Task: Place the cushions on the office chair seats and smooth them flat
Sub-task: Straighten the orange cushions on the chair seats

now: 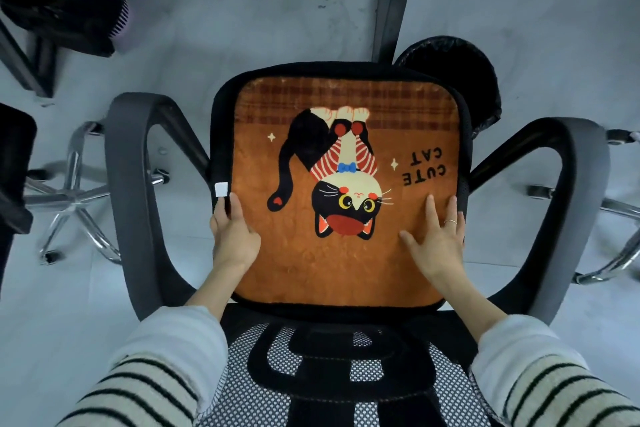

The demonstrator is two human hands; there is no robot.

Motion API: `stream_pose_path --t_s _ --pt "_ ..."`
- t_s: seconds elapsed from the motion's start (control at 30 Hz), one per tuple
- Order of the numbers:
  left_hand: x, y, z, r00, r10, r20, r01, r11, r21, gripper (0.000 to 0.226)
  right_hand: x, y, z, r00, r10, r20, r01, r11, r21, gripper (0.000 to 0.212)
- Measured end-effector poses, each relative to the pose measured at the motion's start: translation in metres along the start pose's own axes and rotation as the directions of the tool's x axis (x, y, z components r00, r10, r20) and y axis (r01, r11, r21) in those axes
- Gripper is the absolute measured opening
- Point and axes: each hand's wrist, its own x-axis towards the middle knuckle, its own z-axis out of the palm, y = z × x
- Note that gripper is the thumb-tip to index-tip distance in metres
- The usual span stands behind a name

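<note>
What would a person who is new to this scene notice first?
First, the square orange plush cushion with an upside-down black cat, lying on the black office chair seat in the middle. Next, the two hands on its near part: the left hand at its left edge, the right hand flat on it.

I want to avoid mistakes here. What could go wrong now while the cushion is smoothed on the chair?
1. The left hand grips the cushion at its edge; a pull there may shift it off-centre on the chair seat.
2. The right hand lies flat on one side only, so the plush may wrinkle toward the far edge.
3. The chair has wheels and may roll under a push.
</note>
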Motion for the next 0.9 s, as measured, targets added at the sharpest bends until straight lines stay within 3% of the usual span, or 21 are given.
stream_pose_path --t_s 0.2,0.53,0.9 --pt "0.003 -0.009 -0.009 0.997 0.047 -0.054 -0.049 0.998 -0.038 0.072 -0.003 -0.01 0.002 0.999 0.04 0.007 -0.04 0.999 0.011 0.084" --pt "0.002 -0.015 -0.009 0.987 0.014 -0.159 -0.019 0.999 -0.03 0.064 -0.002 -0.02 0.002 0.998 -0.033 -0.055 0.029 0.996 -0.081 0.079" --pt "-0.023 -0.017 0.015 0.999 -0.009 -0.035 0.013 0.995 0.099 0.073 -0.024 -0.009 0.017 0.992 -0.098 0.075 0.109 0.98 -0.166 0.082"
